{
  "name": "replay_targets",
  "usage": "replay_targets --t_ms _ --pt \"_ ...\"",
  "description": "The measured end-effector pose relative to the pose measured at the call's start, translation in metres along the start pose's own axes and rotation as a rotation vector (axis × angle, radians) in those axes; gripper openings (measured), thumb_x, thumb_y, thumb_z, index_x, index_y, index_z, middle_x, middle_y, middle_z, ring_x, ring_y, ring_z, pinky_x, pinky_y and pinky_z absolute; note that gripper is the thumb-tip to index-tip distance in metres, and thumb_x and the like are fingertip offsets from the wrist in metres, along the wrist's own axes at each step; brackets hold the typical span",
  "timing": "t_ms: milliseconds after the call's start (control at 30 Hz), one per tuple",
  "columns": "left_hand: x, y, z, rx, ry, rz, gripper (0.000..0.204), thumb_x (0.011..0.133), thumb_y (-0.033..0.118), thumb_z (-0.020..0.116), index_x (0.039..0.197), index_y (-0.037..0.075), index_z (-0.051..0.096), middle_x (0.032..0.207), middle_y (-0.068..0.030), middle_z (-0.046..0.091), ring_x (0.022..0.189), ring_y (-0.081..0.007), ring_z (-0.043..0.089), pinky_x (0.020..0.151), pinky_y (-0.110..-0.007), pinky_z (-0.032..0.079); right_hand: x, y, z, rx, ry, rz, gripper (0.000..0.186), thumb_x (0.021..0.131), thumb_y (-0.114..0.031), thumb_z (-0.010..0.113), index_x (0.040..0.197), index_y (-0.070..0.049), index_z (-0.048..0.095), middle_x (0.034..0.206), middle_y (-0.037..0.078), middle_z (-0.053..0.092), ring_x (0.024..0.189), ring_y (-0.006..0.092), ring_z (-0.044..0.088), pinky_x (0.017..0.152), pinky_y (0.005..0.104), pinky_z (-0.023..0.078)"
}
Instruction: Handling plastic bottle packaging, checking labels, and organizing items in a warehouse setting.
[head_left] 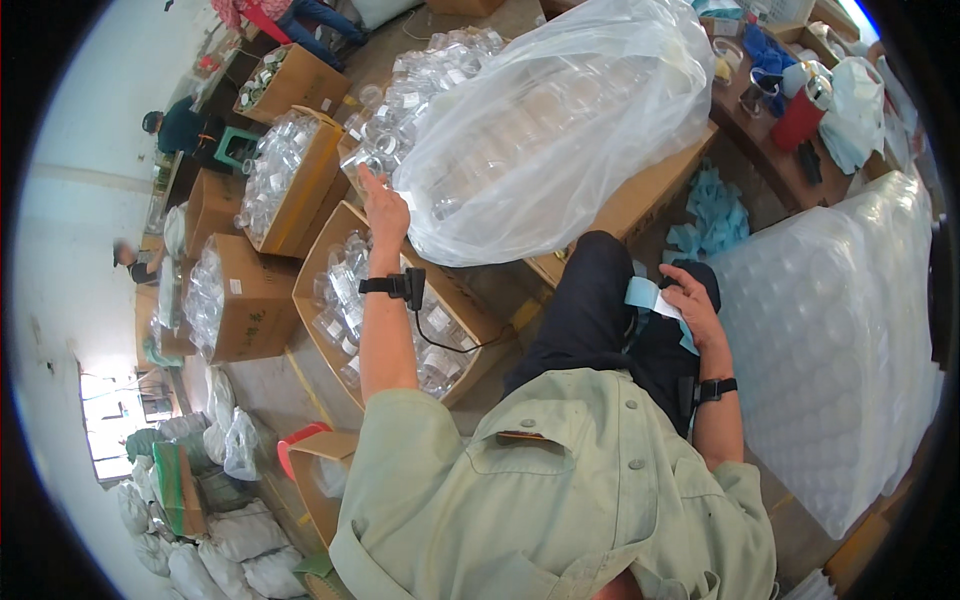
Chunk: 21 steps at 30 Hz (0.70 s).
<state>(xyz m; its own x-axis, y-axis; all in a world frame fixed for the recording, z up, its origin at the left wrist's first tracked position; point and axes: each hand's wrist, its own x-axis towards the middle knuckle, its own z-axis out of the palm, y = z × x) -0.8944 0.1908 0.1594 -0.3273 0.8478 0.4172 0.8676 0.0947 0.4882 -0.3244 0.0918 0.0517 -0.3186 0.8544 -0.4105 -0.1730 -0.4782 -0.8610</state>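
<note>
My left hand (387,212) reaches out to the near edge of a heap of clear plastic bottles (425,85). Its fingers are stretched toward a bottle at that edge, and I cannot tell whether they touch it. Over my knee, my right hand (692,302) is closed on a strip of light-blue and white labels (654,297), pinched between thumb and fingers. Just right of my left hand lies a large clear plastic bag (490,190) filled with rows of bottles. Below my left wrist stands an open cardboard box (470,375) with more bottles inside.
Bottle-filled cartons (262,310) stand at the left. A wrapped stack of bottles (820,350) is close on my right. Crumpled blue backing strips (712,212) lie ahead of my knee. A red flask (800,115) is on the table at right. Other people work far left.
</note>
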Motion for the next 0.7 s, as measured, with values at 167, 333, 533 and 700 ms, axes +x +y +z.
replay_targets --t_ms 167,333,533,700 --pt "0.005 -0.002 0.005 -0.014 0.008 0.063 0.077 0.094 -0.005 0.048 0.163 -0.007 0.013 0.136 -0.0337 0.06 0.123 -0.0467 0.062 0.104 -0.05 0.05 0.001 -0.002 -0.001 0.006 -0.001 0.001 0.058 0.093 -0.009 0.073 0.148 -0.002 0.056 0.083 -0.004 0.065 0.073 0.0045 0.059 0.066 0.0212 0.046" --pt "0.007 0.002 0.01 -0.006 0.007 0.046 0.077 0.093 -0.008 0.047 0.162 -0.007 0.013 0.14 -0.0346 0.056 0.124 -0.0458 0.063 0.104 -0.048 0.051 0.002 -0.004 0.001 0.044 -0.001 0.023 0.059 0.093 -0.009 0.074 0.149 -0.003 0.056 0.083 -0.005 0.064 0.073 0.0033 0.059 0.066 0.0206 0.045" --pt "0.011 0.015 0.021 -0.01 -0.054 -0.034 0.077 0.092 -0.008 0.046 0.161 -0.01 0.013 0.144 -0.0362 0.051 0.126 -0.0458 0.061 0.106 -0.048 0.05 0.0 -0.008 -0.002 0.036 -0.003 0.036 0.057 0.094 -0.009 0.073 0.148 -0.002 0.056 0.086 -0.002 0.067 0.074 0.0058 0.06 0.067 0.0211 0.046" --pt "0.012 0.017 0.04 -0.036 -0.047 -0.001 0.08 0.092 -0.003 0.051 0.161 -0.011 0.012 0.148 -0.0378 0.047 0.131 -0.046 0.057 0.112 -0.048 0.045 0.002 -0.013 0.0 0.059 -0.03 0.047 0.056 0.093 -0.009 0.074 0.147 -0.003 0.057 0.086 -0.002 0.067 0.075 0.0063 0.061 0.067 0.0216 0.047"
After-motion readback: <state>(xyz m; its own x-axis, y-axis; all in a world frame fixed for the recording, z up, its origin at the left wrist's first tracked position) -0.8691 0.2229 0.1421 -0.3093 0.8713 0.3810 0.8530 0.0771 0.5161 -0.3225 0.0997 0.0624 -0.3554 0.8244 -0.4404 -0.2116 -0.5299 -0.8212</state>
